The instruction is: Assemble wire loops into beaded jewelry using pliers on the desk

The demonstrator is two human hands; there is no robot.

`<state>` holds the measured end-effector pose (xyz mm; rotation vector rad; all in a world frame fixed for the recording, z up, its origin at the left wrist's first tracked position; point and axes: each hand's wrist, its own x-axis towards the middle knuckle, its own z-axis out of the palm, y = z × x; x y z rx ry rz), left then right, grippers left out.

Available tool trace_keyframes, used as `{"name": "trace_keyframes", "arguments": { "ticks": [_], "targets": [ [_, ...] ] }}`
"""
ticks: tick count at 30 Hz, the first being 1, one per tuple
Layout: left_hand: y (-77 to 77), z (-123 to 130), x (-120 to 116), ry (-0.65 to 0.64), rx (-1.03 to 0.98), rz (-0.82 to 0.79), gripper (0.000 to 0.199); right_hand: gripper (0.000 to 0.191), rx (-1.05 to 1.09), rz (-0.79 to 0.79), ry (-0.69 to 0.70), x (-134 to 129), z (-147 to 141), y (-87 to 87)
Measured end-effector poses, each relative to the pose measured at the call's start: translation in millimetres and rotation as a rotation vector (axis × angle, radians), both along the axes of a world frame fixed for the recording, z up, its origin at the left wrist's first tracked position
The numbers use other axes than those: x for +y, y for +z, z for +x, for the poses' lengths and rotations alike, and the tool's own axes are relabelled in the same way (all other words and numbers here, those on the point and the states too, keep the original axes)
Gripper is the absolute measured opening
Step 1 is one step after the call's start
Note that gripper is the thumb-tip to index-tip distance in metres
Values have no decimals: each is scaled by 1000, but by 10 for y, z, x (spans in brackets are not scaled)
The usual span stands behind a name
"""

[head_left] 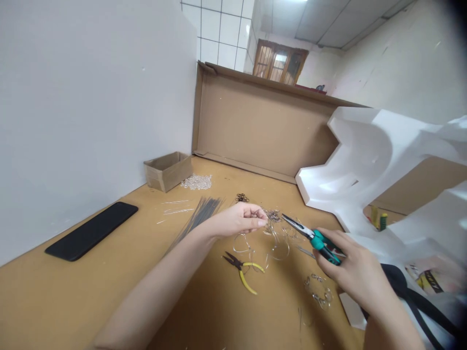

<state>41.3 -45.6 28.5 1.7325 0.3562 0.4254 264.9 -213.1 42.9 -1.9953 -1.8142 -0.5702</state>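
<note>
My left hand [245, 218] is pinched closed near the middle of the table, with bent silvery wire [279, 245] showing by and below its fingertips. Its grip hides exactly what it holds. To the right, my right hand [345, 253] is wrapped round green-handled long-nose pliers [314, 236], whose jaws point up and left toward the left hand without touching it. Yellow-handled pliers [239, 265] lie open on the table below the left hand. A small pile of metal pieces [273, 215] sits just beyond the fingertips. Dark rings [242, 198] lie behind the left hand.
Straight grey wires [200, 214] lie left of centre, near clear beads [197, 182] and a small cardboard box [168, 171]. A black slab [93, 230] is at left. A linked ring chain [318, 290] lies at right, below white foam [357, 155]. A large cardboard tray [255, 126] stands behind.
</note>
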Motion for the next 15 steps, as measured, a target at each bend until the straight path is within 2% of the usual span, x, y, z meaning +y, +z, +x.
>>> {"name": "trace_keyframes", "arguments": {
  "ticks": [4,9,15],
  "targets": [
    [-23,13,13,4,6,-5,28,34,80,-183,116,52,-85,-19],
    [-12,7,18,-7,4,-39,25,35,120,-223,113,60,-83,-38],
    [-52,22,41,-102,-20,-213,23,38,168,-278,213,94,-33,-38]
  ]
}}
